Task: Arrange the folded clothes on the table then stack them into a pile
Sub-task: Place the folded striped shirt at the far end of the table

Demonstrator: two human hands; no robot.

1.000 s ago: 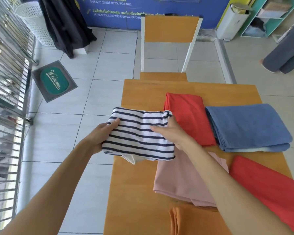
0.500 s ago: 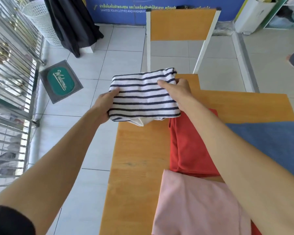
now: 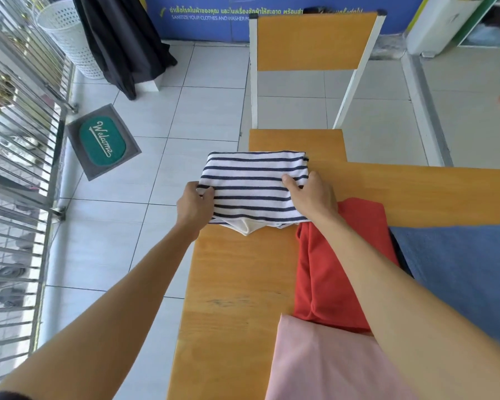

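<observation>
Both hands are gripping the folded navy-and-white striped knit garment (image 3: pixel 254 187) at the far left corner of the orange wooden surface (image 3: pixel 237 284), the left hand (image 3: pixel 195 204) pinching its left edge and the right hand (image 3: pixel 315 196) clasping its right edge, just beside the folded red cloth (image 3: pixel 329 269).

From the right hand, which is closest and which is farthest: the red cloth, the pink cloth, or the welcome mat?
Ordered from the right hand, which grips the striped shirt:
1. Red cloth: right beside the wrist, on the table.
2. Pink cloth: farther down the table, toward the person.
3. Welcome mat: on the floor, off to the left, beyond the left hand.
</observation>
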